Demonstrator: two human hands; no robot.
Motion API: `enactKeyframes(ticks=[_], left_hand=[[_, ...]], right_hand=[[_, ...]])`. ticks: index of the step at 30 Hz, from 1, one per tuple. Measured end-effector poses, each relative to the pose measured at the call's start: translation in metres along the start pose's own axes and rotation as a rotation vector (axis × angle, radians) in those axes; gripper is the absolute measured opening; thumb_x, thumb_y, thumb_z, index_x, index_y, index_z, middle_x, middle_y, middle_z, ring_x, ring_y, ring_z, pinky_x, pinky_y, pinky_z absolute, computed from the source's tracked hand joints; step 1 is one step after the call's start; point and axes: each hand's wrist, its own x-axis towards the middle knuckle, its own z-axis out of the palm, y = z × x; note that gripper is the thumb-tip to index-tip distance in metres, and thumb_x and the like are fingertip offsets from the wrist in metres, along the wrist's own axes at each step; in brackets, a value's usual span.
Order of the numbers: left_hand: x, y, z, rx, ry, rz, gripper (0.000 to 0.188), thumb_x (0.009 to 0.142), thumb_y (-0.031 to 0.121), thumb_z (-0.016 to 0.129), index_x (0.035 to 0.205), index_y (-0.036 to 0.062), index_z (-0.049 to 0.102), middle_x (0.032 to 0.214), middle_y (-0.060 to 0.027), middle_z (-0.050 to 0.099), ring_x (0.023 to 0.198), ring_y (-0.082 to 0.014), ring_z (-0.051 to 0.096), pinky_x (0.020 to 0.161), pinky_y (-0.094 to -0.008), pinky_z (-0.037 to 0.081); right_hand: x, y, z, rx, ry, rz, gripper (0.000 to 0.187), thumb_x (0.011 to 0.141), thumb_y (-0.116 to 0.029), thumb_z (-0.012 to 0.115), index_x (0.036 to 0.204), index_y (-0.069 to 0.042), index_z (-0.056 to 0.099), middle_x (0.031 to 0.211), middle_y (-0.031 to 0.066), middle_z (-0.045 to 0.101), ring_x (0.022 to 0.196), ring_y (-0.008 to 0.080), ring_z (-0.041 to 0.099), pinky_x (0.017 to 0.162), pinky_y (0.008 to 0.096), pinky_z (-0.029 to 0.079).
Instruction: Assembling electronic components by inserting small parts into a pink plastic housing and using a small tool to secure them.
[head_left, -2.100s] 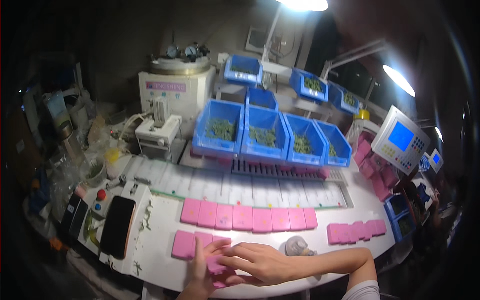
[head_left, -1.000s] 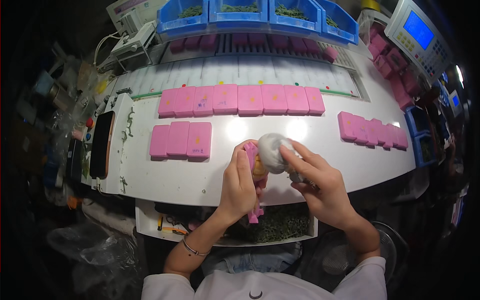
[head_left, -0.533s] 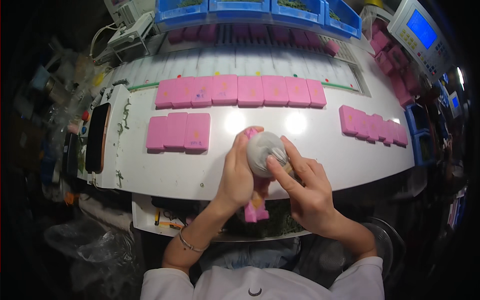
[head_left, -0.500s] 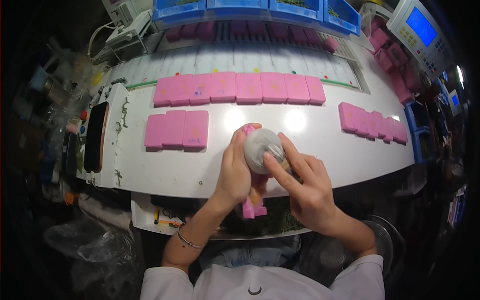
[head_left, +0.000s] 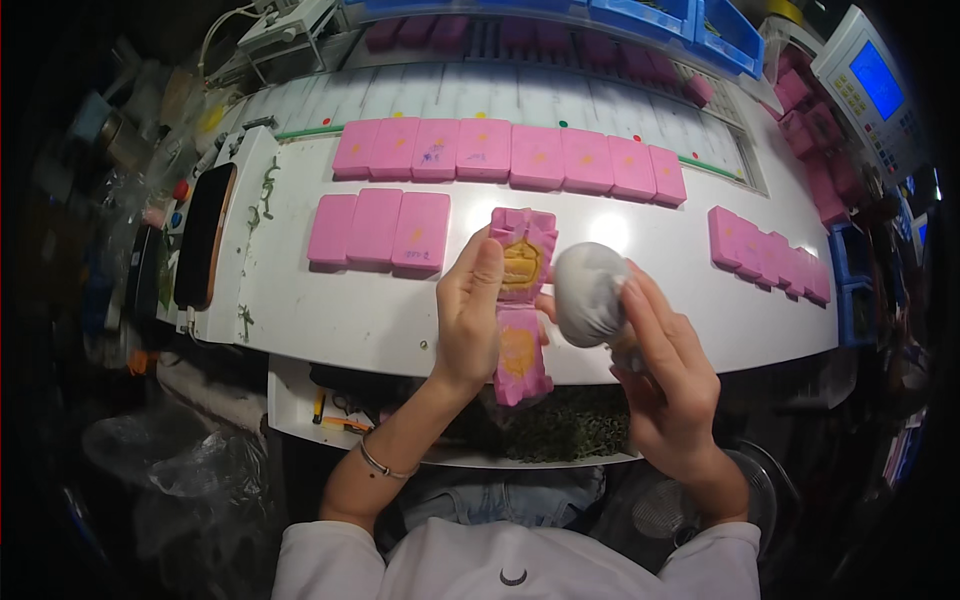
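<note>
My left hand [head_left: 468, 325] is closed around an open pink rubber mould [head_left: 520, 222], its thumb along the left edge. The two halves hang unfolded one above the other, and each has a yellowish hollow in its inner face. To the right of the mould, my right hand [head_left: 672, 390] grips a round grey-white cloth pouch [head_left: 588, 292] by its gathered end. The pouch's rounded side is turned to the mould, with a small gap between them. Left-hand fingertips show behind the mould's right edge.
Closed pink moulds stand in a long row [head_left: 535, 155] at the back, a short row [head_left: 378, 230] at left and another [head_left: 765, 250] at right. A phone [head_left: 207, 235] lies at left. Blue bins [head_left: 640, 20] and a machine with a blue screen [head_left: 875, 80] stand behind. Below the table edge is an open drawer [head_left: 295, 400].
The pouch has moved right, off the mould it was covering, uncovering the mould's upper half and hollow. Both hands remain closed on what they hold. The whole view has shifted slightly.
</note>
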Motion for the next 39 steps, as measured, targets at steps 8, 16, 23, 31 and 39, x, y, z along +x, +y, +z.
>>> enactKeyframes(ticks=[8,16,23,31,39], left_hand=[[0.000,-0.004,-0.001,0.021,-0.047,0.035,0.046,0.098,0.032,0.030,0.110,-0.0063,0.051,0.092,-0.0131,0.062,0.083,-0.0140,0.061,0.071,-0.0263,0.049],[-0.006,-0.001,-0.004,0.042,-0.187,-0.179,0.062,0.096,0.047,0.019,0.120,-0.0033,0.046,0.085,-0.0101,0.059,0.063,-0.0125,0.059,0.056,-0.0234,0.050],[-0.009,0.008,-0.003,0.142,-0.360,-0.011,0.064,0.086,0.045,0.054,0.131,0.0018,0.039,0.092,-0.0093,0.060,0.073,-0.0113,0.060,0.066,-0.0237,0.050],[-0.002,0.015,0.001,0.235,-0.322,-0.056,0.067,0.085,0.051,0.051,0.126,-0.0017,0.044,0.096,-0.0103,0.061,0.084,-0.0128,0.059,0.075,-0.0245,0.048],[0.007,0.043,-0.028,0.198,-0.338,-0.295,0.060,0.097,0.044,0.021,0.138,-0.0001,0.026,0.099,-0.0088,0.058,0.073,-0.0106,0.056,0.073,-0.0248,0.047]], right_hand=[[0.002,-0.005,-0.005,-0.092,-0.468,-0.018,0.077,0.055,0.009,0.058,0.128,-0.014,0.049,0.133,0.0140,0.042,0.087,0.0270,0.051,0.077,0.0342,0.041],[0.015,0.006,0.005,0.189,-0.133,0.144,0.068,0.067,0.006,0.064,0.131,-0.005,0.042,0.133,0.0186,0.039,0.104,0.0310,0.049,0.086,0.0364,0.043],[0.024,0.004,0.019,0.515,0.021,0.181,0.026,0.073,0.000,0.065,0.098,0.002,0.058,0.086,0.0104,0.058,0.078,0.0196,0.058,0.070,0.0282,0.046],[0.025,0.009,0.023,0.577,-0.045,0.241,0.028,0.075,0.001,0.064,0.102,0.000,0.057,0.086,0.0081,0.057,0.077,0.0152,0.056,0.067,0.0256,0.045],[0.056,0.009,0.026,0.859,-0.228,0.413,0.044,0.081,0.000,0.060,0.122,-0.001,0.044,0.102,0.0100,0.057,0.091,0.0150,0.057,0.078,0.0267,0.047]])
